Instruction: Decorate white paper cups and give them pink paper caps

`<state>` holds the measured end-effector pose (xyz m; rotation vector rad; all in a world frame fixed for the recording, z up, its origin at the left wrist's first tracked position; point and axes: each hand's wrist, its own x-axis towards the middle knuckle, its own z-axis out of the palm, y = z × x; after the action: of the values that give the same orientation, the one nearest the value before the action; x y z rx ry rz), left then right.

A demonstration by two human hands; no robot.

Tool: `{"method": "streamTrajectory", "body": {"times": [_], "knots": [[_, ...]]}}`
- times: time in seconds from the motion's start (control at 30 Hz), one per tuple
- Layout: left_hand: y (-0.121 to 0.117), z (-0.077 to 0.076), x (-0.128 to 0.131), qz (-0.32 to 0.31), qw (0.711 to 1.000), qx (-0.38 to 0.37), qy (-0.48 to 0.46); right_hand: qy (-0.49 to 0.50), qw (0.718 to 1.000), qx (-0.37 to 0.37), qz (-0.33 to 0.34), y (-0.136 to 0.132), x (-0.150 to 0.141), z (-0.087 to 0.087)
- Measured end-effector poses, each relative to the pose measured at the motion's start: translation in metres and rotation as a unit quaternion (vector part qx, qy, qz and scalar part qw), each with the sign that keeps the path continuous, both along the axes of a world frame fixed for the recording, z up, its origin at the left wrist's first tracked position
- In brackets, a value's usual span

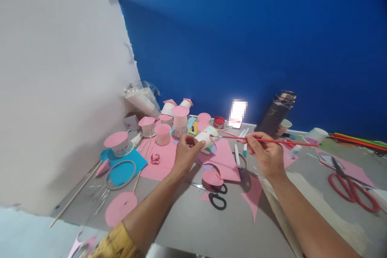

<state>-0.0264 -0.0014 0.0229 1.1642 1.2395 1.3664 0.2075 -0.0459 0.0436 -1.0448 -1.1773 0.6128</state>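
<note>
My left hand [188, 150] is closed around the base end of a white paper cup [203, 138], which lies tilted on its side above the table. Red marks show on the cup's wall. In my right hand [266, 153] is a thin paintbrush [272, 141] with a red handle, pinched between thumb and fingers. Its red tip touches the cup's side or is very close to it. Behind the cup stands a small open jar of red paint [219, 122]. Pink paper sheets [228, 159] lie under and beside my hands.
Several paper cups with pink tops [180, 119] stand at the back left. Black-handled scissors [217, 200] lie in front, red-handled scissors [352, 193] at right. A dark thermos [275, 113] leans by the blue wall [242, 40]. A blue sheet [127, 169] carries a grey ring [121, 174].
</note>
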Motion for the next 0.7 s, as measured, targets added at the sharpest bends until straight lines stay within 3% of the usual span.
{"method": "streamTrajectory", "body": {"times": [0.7], "knots": [[-0.0027, -0.0008, 0.0002, 0.001, 1.0, 0.006, 0.029, -0.023, 1.0, -0.003, -0.011, 0.0001, 0.001, 0.0026]]}}
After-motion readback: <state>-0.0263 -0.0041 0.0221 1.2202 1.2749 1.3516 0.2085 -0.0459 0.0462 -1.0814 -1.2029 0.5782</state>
